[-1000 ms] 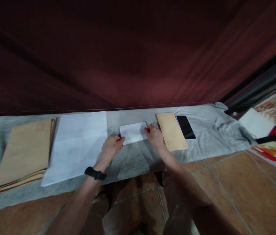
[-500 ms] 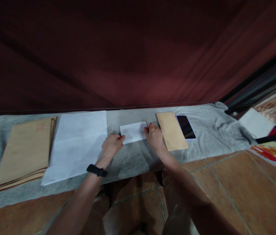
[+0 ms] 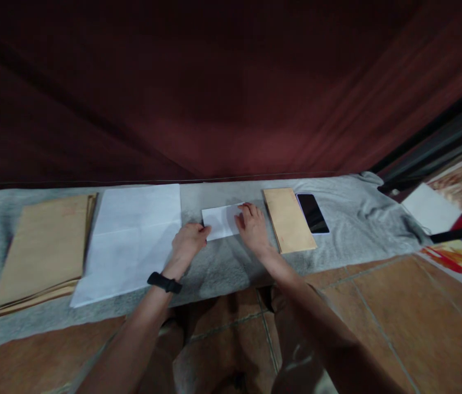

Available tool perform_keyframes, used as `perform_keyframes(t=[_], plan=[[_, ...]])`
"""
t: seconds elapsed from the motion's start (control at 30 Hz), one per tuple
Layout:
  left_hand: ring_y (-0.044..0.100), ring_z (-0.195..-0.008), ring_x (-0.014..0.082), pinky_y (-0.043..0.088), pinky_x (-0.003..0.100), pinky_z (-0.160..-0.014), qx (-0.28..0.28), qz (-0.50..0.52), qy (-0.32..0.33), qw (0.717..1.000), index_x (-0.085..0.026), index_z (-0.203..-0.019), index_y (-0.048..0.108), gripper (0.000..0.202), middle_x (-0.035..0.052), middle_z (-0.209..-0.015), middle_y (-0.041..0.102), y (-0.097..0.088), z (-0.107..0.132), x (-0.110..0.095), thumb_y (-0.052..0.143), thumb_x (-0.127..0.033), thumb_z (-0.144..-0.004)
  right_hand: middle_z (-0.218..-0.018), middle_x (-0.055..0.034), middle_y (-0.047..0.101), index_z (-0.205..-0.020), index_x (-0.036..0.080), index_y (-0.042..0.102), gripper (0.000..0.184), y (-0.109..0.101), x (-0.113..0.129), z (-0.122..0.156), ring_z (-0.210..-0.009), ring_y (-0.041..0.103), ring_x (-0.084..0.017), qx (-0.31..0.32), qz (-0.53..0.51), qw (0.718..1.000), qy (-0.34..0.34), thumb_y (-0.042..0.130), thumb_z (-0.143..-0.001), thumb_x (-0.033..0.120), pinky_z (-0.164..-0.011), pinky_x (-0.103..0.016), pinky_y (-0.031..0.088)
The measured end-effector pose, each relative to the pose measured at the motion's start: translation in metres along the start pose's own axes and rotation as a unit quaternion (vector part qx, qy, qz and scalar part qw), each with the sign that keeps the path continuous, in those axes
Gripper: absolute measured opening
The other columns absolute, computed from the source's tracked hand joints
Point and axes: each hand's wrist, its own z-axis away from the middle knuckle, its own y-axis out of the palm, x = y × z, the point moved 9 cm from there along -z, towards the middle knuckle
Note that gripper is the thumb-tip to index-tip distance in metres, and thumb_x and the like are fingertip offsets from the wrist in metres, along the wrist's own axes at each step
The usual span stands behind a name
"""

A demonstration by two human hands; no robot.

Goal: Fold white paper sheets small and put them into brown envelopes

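A small folded white paper (image 3: 222, 221) lies flat on the grey cloth between my hands. My left hand (image 3: 190, 241) is closed on its left end, thumb on top. At the other end, my right hand (image 3: 253, 225) rests over the paper with thumb and fingers apart, covering its right edge. Left of my left hand lies a larger white sheet stack (image 3: 132, 246) with a crease across it. Just right of my right hand is a small stack of brown envelopes (image 3: 290, 220).
Large brown envelopes (image 3: 46, 246) are stacked at the far left. A phone (image 3: 313, 213) lies beside the small envelopes. The grey cloth (image 3: 362, 224) covers a narrow surface against a dark red curtain (image 3: 231, 98). A colourful printed sheet (image 3: 460, 260) is at right, above the tiled floor (image 3: 386, 306).
My right hand has slid slightly left onto the folded paper, and its fingers have spread from the paper's right edge. My left hand keeps its hold on the left end.
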Motion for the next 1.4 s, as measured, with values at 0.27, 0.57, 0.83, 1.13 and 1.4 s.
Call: perform_keyframes(t=[0.27,0.57,0.83,1.13,1.4], plan=[[0.068,-0.070,0.0212,0.038,0.028,-0.057,-0.007,-0.024,0.005,1.000,-0.024,-0.060,0.063,0.043,0.0022,-0.058,0.066,-0.002,0.002,-0.003,0.046,-0.050,-0.091,-0.158,-0.0127,0.045,-0.150,0.014,0.047,0.049,0.031,0.024,0.016,-0.147,0.037,-0.024,0.054,-0.030,0.995,-0.079,0.041,-0.106,0.034,-0.120,-0.043,0.033],[0.070,-0.080,0.0229,0.042,0.029,-0.063,-0.018,-0.043,0.014,0.999,-0.025,-0.070,0.068,0.041,0.0037,-0.068,0.071,-0.002,0.004,-0.006,0.045,-0.050,-0.092,-0.163,-0.0116,0.037,-0.155,0.014,0.041,0.053,0.038,0.027,0.027,-0.152,0.031,-0.024,0.064,0.028,0.996,-0.052,0.036,-0.108,0.038,-0.124,-0.044,0.025],[0.071,-0.098,0.0281,0.049,0.031,-0.074,-0.057,-0.102,0.015,0.993,-0.023,-0.093,0.074,0.043,0.0104,-0.095,0.077,-0.002,0.006,-0.009,0.040,-0.051,-0.096,-0.164,-0.0105,0.034,-0.156,0.015,0.039,0.053,0.041,0.027,0.029,-0.153,0.029,-0.025,0.059,0.038,0.997,-0.026,0.029,-0.109,0.038,-0.124,-0.045,0.024],[0.071,-0.103,0.0305,0.053,0.036,-0.082,-0.098,-0.141,0.028,0.985,-0.021,-0.103,0.074,0.046,0.0148,-0.108,0.076,-0.002,0.010,-0.012,0.038,-0.049,-0.098,-0.165,-0.0133,0.031,-0.157,0.015,0.037,0.054,0.040,0.029,0.032,-0.153,0.028,-0.027,0.046,0.042,0.998,-0.016,0.034,-0.108,0.038,-0.124,-0.048,0.023],[0.071,-0.101,0.0330,0.053,0.040,-0.083,-0.120,-0.158,0.029,0.980,-0.017,-0.105,0.072,0.046,0.0176,-0.104,0.075,-0.003,0.014,-0.012,0.038,-0.048,-0.099,-0.165,-0.0132,0.031,-0.157,0.015,0.036,0.054,0.042,0.028,0.033,-0.153,0.028,-0.027,0.038,0.048,0.998,-0.019,0.033,-0.108,0.037,-0.124,-0.047,0.022]])
